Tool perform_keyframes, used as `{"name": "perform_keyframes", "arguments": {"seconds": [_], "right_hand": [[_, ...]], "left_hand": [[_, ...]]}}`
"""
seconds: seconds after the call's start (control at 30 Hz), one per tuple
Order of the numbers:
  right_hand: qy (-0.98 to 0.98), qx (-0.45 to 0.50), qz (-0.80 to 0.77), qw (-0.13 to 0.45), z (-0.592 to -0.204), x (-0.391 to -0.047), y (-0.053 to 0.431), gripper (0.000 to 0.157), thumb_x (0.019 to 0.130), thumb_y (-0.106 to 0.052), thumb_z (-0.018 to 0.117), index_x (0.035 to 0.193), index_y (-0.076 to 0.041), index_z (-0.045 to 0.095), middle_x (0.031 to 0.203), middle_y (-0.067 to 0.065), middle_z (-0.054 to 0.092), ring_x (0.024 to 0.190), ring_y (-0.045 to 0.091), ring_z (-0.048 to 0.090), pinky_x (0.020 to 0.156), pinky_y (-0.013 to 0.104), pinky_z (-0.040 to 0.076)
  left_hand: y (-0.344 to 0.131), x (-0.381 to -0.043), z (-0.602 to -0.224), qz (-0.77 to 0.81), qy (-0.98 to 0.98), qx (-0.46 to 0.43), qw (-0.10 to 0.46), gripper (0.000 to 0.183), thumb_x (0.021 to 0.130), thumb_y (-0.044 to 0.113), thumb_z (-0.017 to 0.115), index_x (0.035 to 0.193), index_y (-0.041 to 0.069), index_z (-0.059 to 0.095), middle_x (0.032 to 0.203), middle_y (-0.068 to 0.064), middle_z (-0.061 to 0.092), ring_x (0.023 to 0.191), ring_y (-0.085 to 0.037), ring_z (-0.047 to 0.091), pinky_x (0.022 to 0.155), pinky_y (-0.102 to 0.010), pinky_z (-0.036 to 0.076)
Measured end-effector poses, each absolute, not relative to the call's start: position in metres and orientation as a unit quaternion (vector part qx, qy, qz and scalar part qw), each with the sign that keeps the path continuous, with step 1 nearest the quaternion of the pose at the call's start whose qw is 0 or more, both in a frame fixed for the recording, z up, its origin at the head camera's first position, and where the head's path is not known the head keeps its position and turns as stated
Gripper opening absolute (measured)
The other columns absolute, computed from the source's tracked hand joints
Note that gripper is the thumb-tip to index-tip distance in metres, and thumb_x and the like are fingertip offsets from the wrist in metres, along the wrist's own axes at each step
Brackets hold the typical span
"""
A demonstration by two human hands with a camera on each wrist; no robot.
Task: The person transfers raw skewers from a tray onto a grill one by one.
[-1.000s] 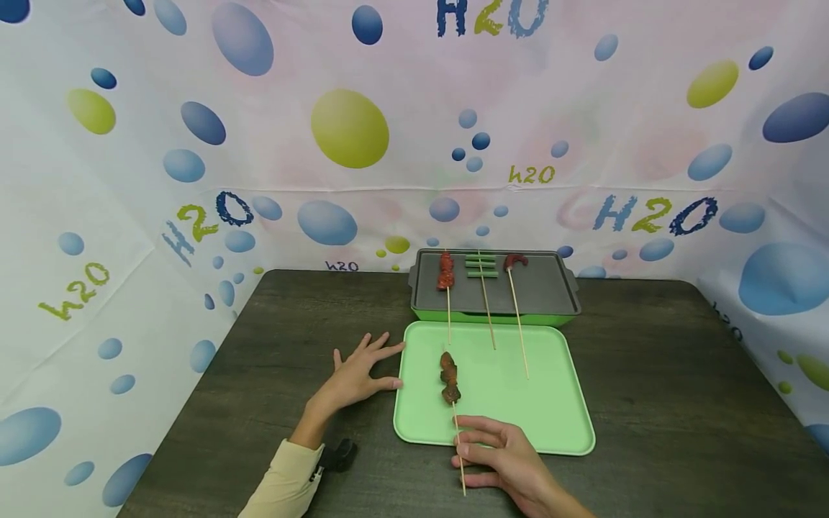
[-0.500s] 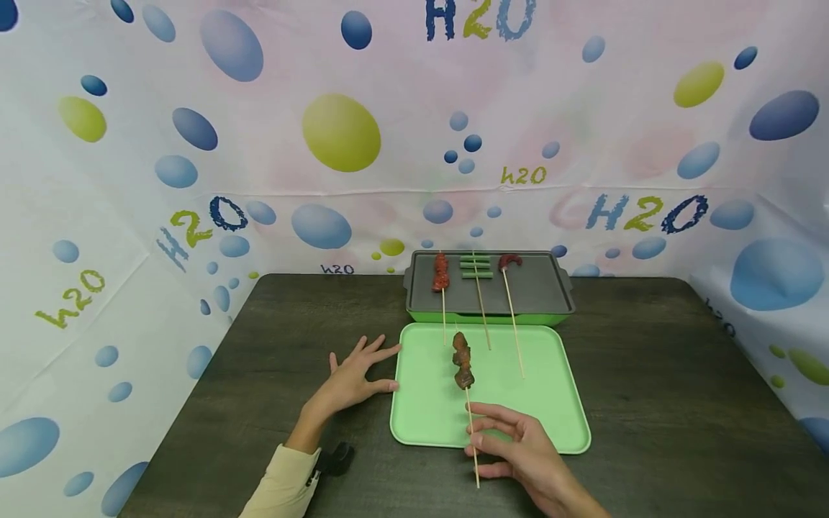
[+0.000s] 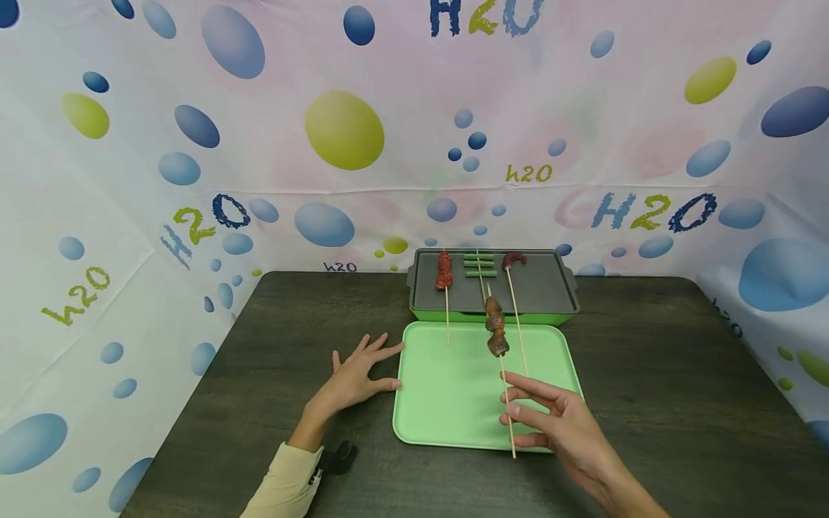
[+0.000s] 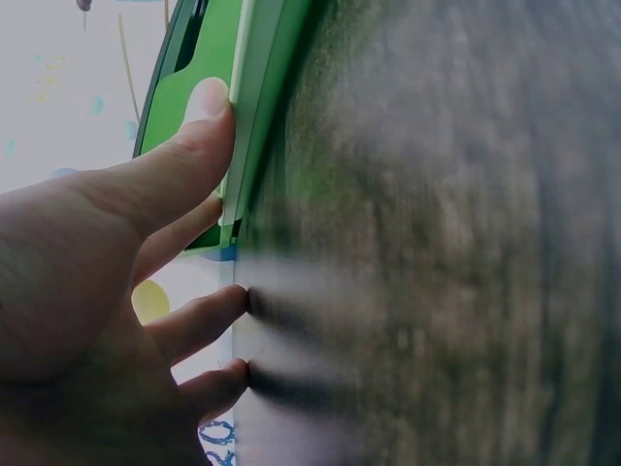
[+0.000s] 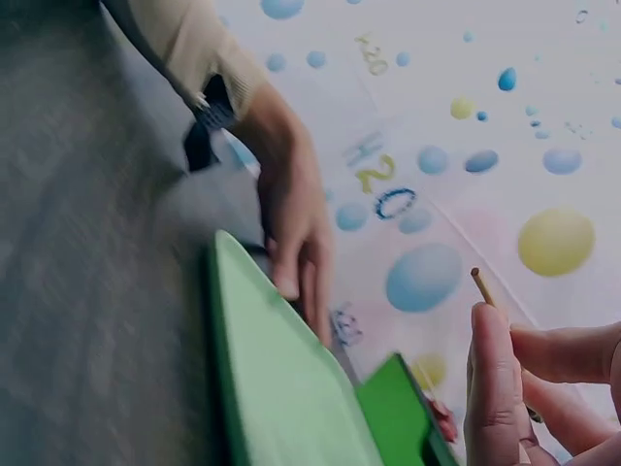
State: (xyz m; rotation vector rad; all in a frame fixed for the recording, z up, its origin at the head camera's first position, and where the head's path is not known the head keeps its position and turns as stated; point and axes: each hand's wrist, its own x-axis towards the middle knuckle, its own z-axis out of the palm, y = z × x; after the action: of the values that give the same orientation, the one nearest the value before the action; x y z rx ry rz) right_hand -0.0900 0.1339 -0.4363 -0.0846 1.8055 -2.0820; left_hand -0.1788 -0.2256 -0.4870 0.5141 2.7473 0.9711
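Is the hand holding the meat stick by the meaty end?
No, the right hand pinches the skewer near its bare wooden end, below the meat.

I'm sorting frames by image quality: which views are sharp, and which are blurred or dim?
Head view: evenly lit and sharp, the right hand, the skewer it pinches and the green tray all crisp, corners slightly bowed. Left wrist view: dim, the table smeared, the left hand near and soft. Right wrist view: darkish, table and tray blurred.

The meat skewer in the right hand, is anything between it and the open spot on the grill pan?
Partly. The right hand pinches the meat skewer above the green tray. On the grill pan, the green vegetable skewer and the sausage skewer lie close on either side; their sticks overhang the tray.
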Motion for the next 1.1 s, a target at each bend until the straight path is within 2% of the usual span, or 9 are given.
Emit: {"name": "perform_keyframes", "arguments": {"seconds": [0.27, 0.53, 0.7, 0.93, 1.1], "right_hand": [[0.657, 0.006, -0.741, 0.141, -0.43, -0.102, 0.17, 0.044, 0.1, -0.01, 0.069, 0.144, -0.013, 0.063, 0.118, 0.005, 0.072, 0.102, 0.02, 0.074, 0.078, 0.039, 0.062], [0.613, -0.002, -0.776, 0.148, -0.447, -0.126, 0.203, 0.036, 0.103, -0.006, 0.064, 0.134, -0.023, 0.07, 0.124, -0.001, 0.073, 0.107, 0.014, 0.072, 0.084, 0.034, 0.06], [0.611, 0.011, -0.779, 0.141, -0.456, -0.136, 0.214, 0.037, 0.102, -0.008, 0.065, 0.137, -0.02, 0.068, 0.123, -0.003, 0.073, 0.107, 0.013, 0.072, 0.085, 0.031, 0.059], [0.613, 0.014, -0.78, 0.125, -0.458, -0.159, 0.218, 0.047, 0.101, -0.011, 0.068, 0.147, -0.01, 0.058, 0.122, -0.001, 0.074, 0.105, 0.012, 0.073, 0.084, 0.029, 0.059], [0.614, 0.022, -0.781, 0.118, -0.459, -0.175, 0.219, 0.049, 0.101, -0.011, 0.069, 0.148, -0.008, 0.057, 0.12, -0.002, 0.074, 0.104, 0.011, 0.073, 0.084, 0.028, 0.059]], "left_hand": [[-0.222, -0.182, -0.487, 0.326, 0.923, 0.179, 0.094, 0.074, 0.09, 0.039, 0.078, 0.156, 0.022, 0.049, 0.167, -0.016, 0.027, 0.155, -0.045, 0.007, 0.102, -0.085, -0.011], [-0.222, -0.182, -0.488, 0.326, 0.924, 0.175, 0.094, 0.074, 0.09, 0.038, 0.079, 0.155, 0.023, 0.05, 0.167, -0.015, 0.028, 0.155, -0.044, 0.007, 0.102, -0.085, -0.011], [-0.222, -0.181, -0.487, 0.323, 0.925, 0.178, 0.095, 0.073, 0.09, 0.039, 0.079, 0.155, 0.023, 0.05, 0.166, -0.016, 0.028, 0.155, -0.045, 0.007, 0.102, -0.085, -0.01], [-0.225, -0.178, -0.486, 0.328, 0.924, 0.174, 0.094, 0.074, 0.089, 0.039, 0.079, 0.155, 0.021, 0.049, 0.166, -0.017, 0.028, 0.155, -0.045, 0.007, 0.102, -0.085, -0.011], [-0.226, -0.178, -0.486, 0.327, 0.924, 0.174, 0.093, 0.075, 0.09, 0.04, 0.078, 0.156, 0.021, 0.049, 0.166, -0.017, 0.027, 0.155, -0.045, 0.006, 0.102, -0.085, -0.011]]}}
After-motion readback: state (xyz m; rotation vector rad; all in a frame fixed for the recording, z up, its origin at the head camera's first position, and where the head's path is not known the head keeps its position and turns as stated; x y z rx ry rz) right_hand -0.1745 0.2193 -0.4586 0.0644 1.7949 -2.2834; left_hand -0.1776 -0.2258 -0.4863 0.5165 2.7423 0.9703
